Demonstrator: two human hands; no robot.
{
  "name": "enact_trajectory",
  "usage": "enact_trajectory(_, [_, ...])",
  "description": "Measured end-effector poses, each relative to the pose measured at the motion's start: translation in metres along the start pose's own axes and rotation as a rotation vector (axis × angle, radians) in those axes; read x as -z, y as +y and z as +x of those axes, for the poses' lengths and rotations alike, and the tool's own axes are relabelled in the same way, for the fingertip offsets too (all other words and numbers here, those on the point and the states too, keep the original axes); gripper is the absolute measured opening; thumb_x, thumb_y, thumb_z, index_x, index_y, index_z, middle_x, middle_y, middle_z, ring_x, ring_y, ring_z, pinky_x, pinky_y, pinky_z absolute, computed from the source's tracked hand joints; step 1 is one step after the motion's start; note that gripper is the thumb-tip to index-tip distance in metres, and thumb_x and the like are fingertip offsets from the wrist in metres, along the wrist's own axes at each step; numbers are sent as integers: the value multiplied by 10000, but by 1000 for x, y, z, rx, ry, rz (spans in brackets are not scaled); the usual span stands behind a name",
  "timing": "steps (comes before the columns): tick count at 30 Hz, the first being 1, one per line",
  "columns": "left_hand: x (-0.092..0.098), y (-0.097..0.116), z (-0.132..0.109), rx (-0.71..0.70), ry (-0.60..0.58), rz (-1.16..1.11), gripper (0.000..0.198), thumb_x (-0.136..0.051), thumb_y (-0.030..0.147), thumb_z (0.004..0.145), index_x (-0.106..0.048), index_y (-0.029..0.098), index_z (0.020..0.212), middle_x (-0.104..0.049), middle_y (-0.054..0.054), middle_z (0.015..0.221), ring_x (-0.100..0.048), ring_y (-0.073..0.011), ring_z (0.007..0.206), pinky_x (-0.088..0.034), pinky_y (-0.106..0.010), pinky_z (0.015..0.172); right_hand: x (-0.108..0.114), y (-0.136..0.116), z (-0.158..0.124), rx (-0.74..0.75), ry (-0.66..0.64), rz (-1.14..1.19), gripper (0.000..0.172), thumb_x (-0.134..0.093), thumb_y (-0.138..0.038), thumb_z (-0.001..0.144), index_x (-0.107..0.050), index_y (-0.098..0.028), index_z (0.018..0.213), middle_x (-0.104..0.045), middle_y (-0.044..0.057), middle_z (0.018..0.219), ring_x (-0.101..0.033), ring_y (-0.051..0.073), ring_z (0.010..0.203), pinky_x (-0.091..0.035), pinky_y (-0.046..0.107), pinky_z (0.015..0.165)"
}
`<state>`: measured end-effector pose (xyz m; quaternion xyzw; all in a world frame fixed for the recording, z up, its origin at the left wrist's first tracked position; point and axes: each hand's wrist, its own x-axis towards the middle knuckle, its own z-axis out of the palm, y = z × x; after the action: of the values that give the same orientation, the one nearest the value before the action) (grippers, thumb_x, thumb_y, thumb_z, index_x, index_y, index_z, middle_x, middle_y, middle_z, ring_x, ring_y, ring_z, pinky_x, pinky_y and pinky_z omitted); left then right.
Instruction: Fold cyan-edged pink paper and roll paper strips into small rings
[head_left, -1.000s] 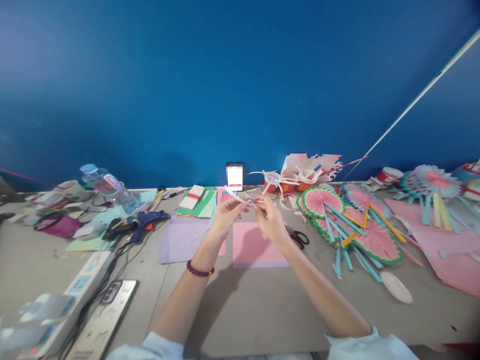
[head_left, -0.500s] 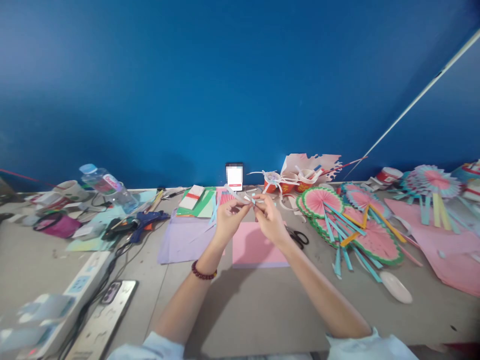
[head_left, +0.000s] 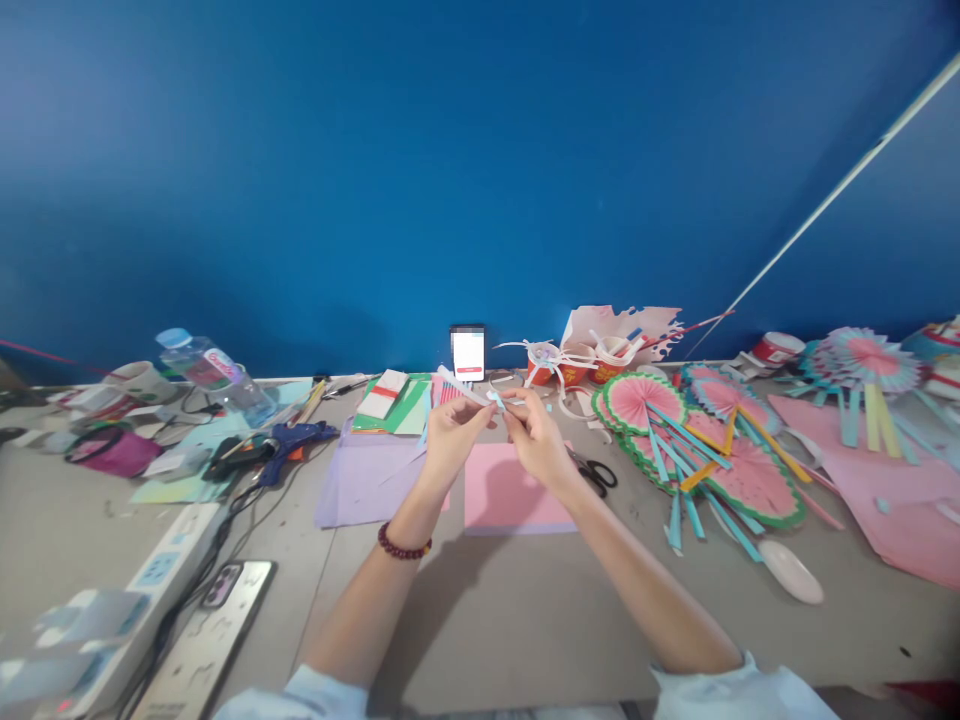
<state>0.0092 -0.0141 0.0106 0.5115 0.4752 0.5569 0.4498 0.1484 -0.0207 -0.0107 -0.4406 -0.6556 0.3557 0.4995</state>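
Deep blue wall (head_left: 300, 180) — grey tabletop (head_left: 555, 620) before it.

The left forearm (head_left: 364, 605) slants up and rightward, the right forearm (head_left: 649, 585) up and leftward, converging in front of the body. The left hand (head_left: 454, 440) and right hand (head_left: 538, 440) hang close together, each pinching thumb against fingers, fingertips nearly meeting.

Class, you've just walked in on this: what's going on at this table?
A person's bare hands meet above a cluttered table. The left hand pinches a white strip; the right hand is at a small pale-blue piece by its end. Whether they are joined is too small to tell. Pink paper lies below, with scissors and watermelon-like fans to the right.
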Motion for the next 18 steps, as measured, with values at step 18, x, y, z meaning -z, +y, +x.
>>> enact_trajectory(18, [0, -14, 6, -206, -22, 53, 212, -733, 404, 705, -738, 195, 743, -712, -59, 848, -592, -141, 662, -433, -232, 531, 2, -2, 2, -32, 32, 12, 199, -448, -257, 870, -485, -224, 1062, -624, -14, 682, -571, 153, 589, -406, 267, 559])
